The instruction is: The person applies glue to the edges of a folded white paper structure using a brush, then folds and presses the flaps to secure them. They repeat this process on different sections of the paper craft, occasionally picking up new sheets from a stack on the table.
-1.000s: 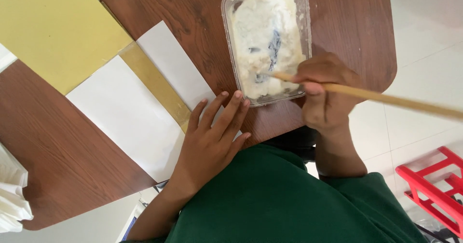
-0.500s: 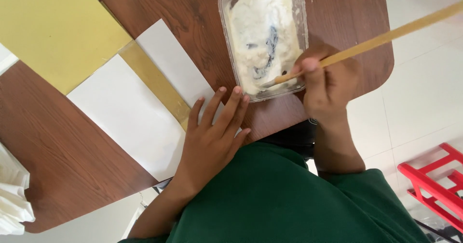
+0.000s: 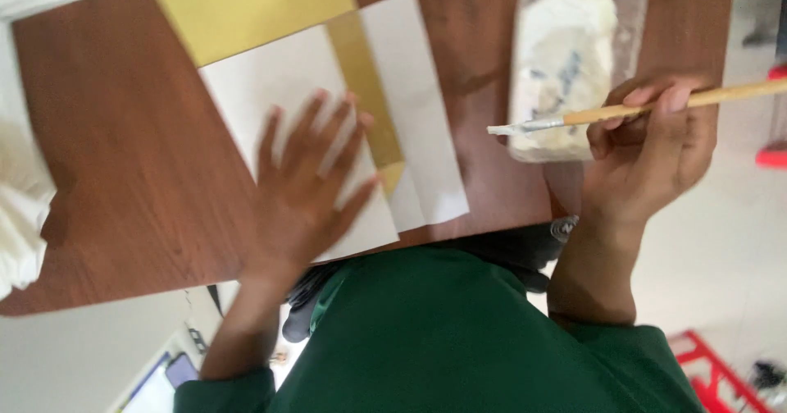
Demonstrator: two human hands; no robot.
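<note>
Right hand (image 3: 656, 146) clenched on wooden-handled paintbrush (image 3: 623, 112) over clear plastic paste tray (image 3: 635, 19); left hand (image 3: 303, 187) flat, released, on white paper sheet (image 3: 270, 85).

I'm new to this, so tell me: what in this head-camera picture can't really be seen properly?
- Left hand: motion-blurred; flat on the white paper, finger detail lost.
- Brush: handle cut off by the right edge; right hand hides part of it.
- Plastic tray: top cut by the frame edge; its whitish contents are indistinct.
- Table near edge: hidden by the green shirt.
</note>
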